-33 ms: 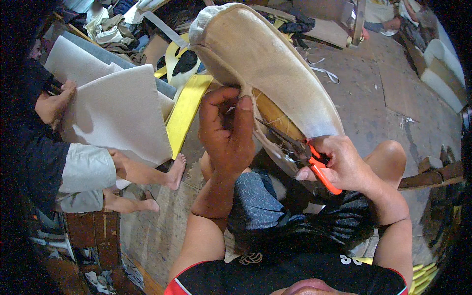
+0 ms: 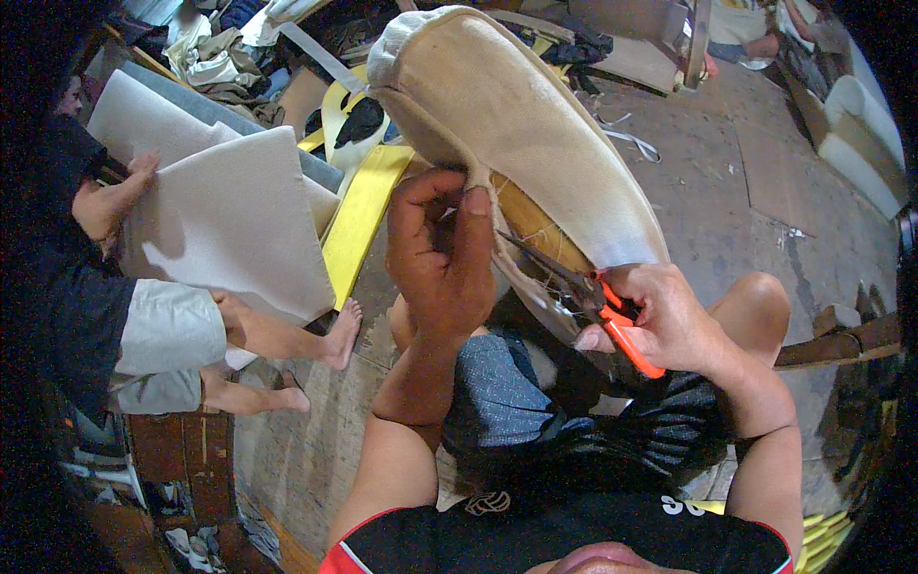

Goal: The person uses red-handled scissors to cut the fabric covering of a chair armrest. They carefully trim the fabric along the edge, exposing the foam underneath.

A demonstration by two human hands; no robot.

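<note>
A long, rounded cushion-like piece in beige fabric [image 2: 535, 124] stands up in front of me, its cover parted along the near side. Through the gap shows a tan inner surface [image 2: 545, 230] with loose threads. My left hand [image 2: 445, 249] pinches the edge of the fabric cover between thumb and fingers. In my right hand [image 2: 660, 311] are scissors with orange handles [image 2: 626, 335]; their dark blades point up and left into the gap, beside the loose threads. The lower part of the piece is hidden behind my right hand.
At the left another person [image 2: 105, 210] sits barefoot, holding a large pale foam-like sheet [image 2: 220, 220]. A yellow strip [image 2: 368, 225] lies beside it. Piled cloth [image 2: 215, 57] is at the far left, and white strap scraps [image 2: 631, 139] lie on the floor. A wooden bar [image 2: 832, 346] is on the right.
The other person's hand and the pale sheet have shifted slightly. My hands, the scissors and the beige piece look the same.
</note>
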